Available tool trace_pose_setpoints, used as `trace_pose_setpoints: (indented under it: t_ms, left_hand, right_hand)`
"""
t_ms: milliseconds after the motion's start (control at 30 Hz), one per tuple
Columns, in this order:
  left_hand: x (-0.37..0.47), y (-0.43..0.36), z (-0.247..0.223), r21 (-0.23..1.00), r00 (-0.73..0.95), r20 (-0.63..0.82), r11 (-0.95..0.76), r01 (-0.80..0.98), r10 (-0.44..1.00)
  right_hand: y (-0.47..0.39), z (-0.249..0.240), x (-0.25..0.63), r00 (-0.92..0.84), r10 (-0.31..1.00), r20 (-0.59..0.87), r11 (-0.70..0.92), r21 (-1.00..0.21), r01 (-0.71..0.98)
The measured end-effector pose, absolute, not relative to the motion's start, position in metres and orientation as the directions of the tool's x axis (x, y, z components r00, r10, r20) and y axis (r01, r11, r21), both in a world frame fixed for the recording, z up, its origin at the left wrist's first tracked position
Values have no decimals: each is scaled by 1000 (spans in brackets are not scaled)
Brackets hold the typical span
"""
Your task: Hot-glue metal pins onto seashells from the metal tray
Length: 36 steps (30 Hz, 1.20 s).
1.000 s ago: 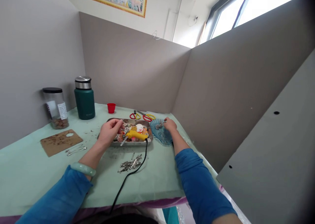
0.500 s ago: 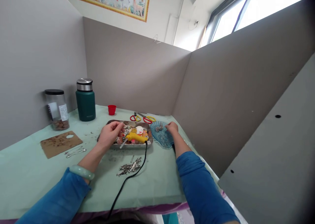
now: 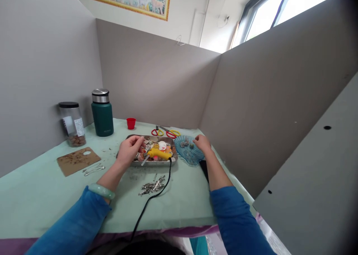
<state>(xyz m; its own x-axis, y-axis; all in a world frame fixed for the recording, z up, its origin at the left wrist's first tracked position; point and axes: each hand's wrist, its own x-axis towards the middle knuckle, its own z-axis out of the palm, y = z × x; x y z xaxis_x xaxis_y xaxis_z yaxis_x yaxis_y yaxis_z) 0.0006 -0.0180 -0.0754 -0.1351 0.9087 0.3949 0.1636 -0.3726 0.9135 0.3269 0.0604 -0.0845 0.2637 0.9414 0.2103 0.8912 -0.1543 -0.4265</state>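
My left hand (image 3: 131, 149) is over the left end of a metal tray (image 3: 152, 164), thumb and fingertips pinched together. Whatever they may hold is too small to make out. In the tray lie many small mixed ornaments, with a yellow glue gun (image 3: 159, 154) resting on top, its nozzle pointing left. My right hand (image 3: 203, 143) is at the right side of a blue scalloped glass dish (image 3: 190, 158), fingers loosely bent and slightly apart. A small greenish piece (image 3: 191, 145) sits in the dish just below those fingertips, beside some silvery pieces (image 3: 184, 144).
Metal clips (image 3: 152, 186) lie in a pile before the tray, beside a black cord (image 3: 151, 198). Leftward are brown cardboard (image 3: 77, 163), large safety pins (image 3: 94, 169), a jar (image 3: 73, 126) and a green flask (image 3: 102, 115). Scissors (image 3: 171, 134) and a red cup (image 3: 131, 123) stand behind.
The view has shifted a little, so everything sits further right. By my right fingertips the greenish piece now shows in the dish, and those fingers have loosened. My left hand keeps its pinch.
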Motion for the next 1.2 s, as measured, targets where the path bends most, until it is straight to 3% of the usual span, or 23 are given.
trace_pose_setpoints:
  t_ms: [100, 167, 233, 367, 500, 600, 667, 767, 833, 900, 1033, 1200]
  left_hand:
    - [-2, -14, -77, 926, -174, 378, -365, 100, 910]
    - [-4, -11, -78, 926, -201, 378, -370, 75, 904]
    - [-5, -10, -79, 929, -211, 371, -361, 84, 904]
    - [-6, -10, -79, 928, -225, 369, -345, 141, 902]
    - [-9, -7, -81, 923, -253, 372, -328, 199, 893]
    - [-13, -4, -81, 929, -285, 362, -317, 191, 888]
    - [-16, -2, -80, 932, -296, 356, -317, 174, 886]
    - [-18, 0, -81, 935, -292, 348, -309, 172, 891]
    - [-20, 2, -83, 933, -276, 343, -291, 212, 898]
    - [-22, 4, -85, 913, -263, 356, -273, 304, 897]
    - [-32, 14, -81, 760, -209, 437, -234, 607, 875]
    - [-36, 35, -73, 348, 45, 381, -188, 918, 924]
  right_hand:
    - [42, -75, 296, 56, 979, 198, 44, -467, 883]
    - [28, -71, 272, -278, 936, 215, 351, -568, 744]
    - [14, -70, 250, -410, 889, 203, 445, -592, 672]
    - [-1, -71, 217, -433, 883, 180, 466, -440, 767]
    - [-3, -78, 198, -355, 926, 131, 378, -308, 873]
    - [-1, -84, 198, -322, 927, 192, 373, -380, 847]
    - [0, -86, 203, -322, 915, 242, 402, -575, 713]
    - [1, -84, 214, -302, 904, 303, 385, -884, 267]
    - [-2, -81, 218, -301, 911, 281, 291, -957, -12]
    - [-5, -79, 217, -320, 922, 217, 176, -973, -152]
    - [-8, -82, 209, -285, 953, 108, 69, -987, -143]
    - [-3, -89, 205, -179, 966, 187, 188, -982, -16]
